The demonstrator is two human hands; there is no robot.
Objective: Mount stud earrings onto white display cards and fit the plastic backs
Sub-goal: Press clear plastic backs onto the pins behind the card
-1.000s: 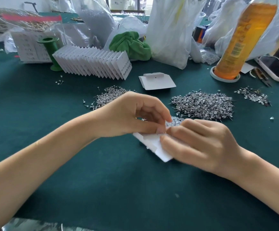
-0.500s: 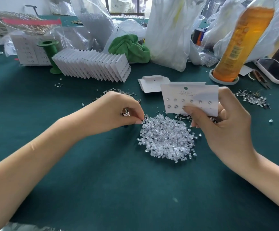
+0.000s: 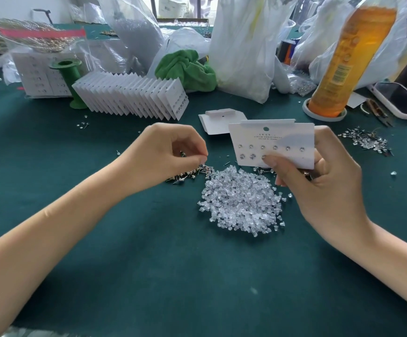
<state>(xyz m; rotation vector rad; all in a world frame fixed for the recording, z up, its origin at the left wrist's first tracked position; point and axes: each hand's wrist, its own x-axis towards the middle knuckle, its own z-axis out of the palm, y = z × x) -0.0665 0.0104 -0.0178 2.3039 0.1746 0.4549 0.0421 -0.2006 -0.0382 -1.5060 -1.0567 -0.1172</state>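
Partway through one card, many done already. Right hand gripping a white display card upright above the green table, thumb pressed on the lower front edge, fingers curled behind. Top row full with six studs; bottom row showing two or three, the thumb hiding the count beyond that, and the right part of that row bare. So: several studs left to push in on this card. Whether plastic backs are fitted behind it, impossible to tell from this side.

Left hand down at the heap of loose stud earrings, left of centre, fingertips drawn together at its top edge, apparently pinching up one stud; too small to confirm anything held. Probably the next stud for the bottom row.

Heap of clear plastic backs lying near centre, just under the card. Another blank card flat on the table just beyond. Further stud piles at far right.

Finished work: a fanned row of filled cards at far left, a green spool standing behind it. Plenty of loose studs and backs remaining, so the job far from over.
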